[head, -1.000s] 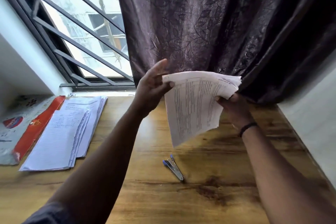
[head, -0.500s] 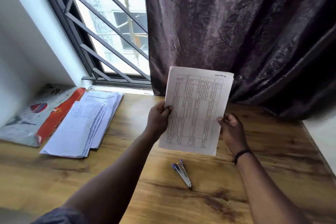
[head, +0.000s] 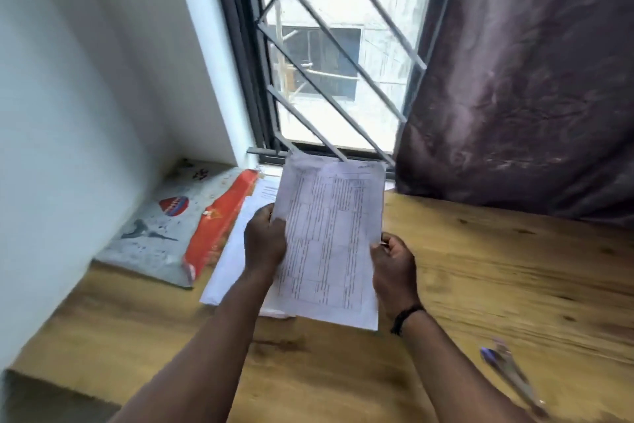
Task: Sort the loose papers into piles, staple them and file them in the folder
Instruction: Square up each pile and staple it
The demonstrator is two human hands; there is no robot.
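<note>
Nearest my view, two bare forearms rise from the bottom edge; I count two hands. At the lower right a slim blue-and-silver metal stapler (head: 513,375) lies on the wooden table (head: 514,278), blurred, its long axis running from upper left to lower right, well apart from the hands. I see one stapler.

The left hand (head: 265,241) grips the left edge of the white printed sheaf of papers (head: 331,244), thumb on the front face and the other fingers curled behind, out of sight. The right hand (head: 394,270), with a black band (head: 406,317) at the wrist, pinches the right edge lower down; I cannot tell which fingers close on the sheet, since I see mostly the back of the hand. The sheaf is held above the table, long axis near upright, top edge toward the window (head: 322,55), printed table grid facing me. How many sheets it holds I cannot tell.

Behind and below it lies a white stack of papers (head: 233,251), mostly hidden by the left hand and the held sheaf. Left of that, a red cardboard folder (head: 219,227) lies partly over a grey printed envelope (head: 161,234) against the white wall (head: 85,96). One of each.

Farthest, the barred window and, at right, a dark purple curtain (head: 531,79), cut off by the frame.
</note>
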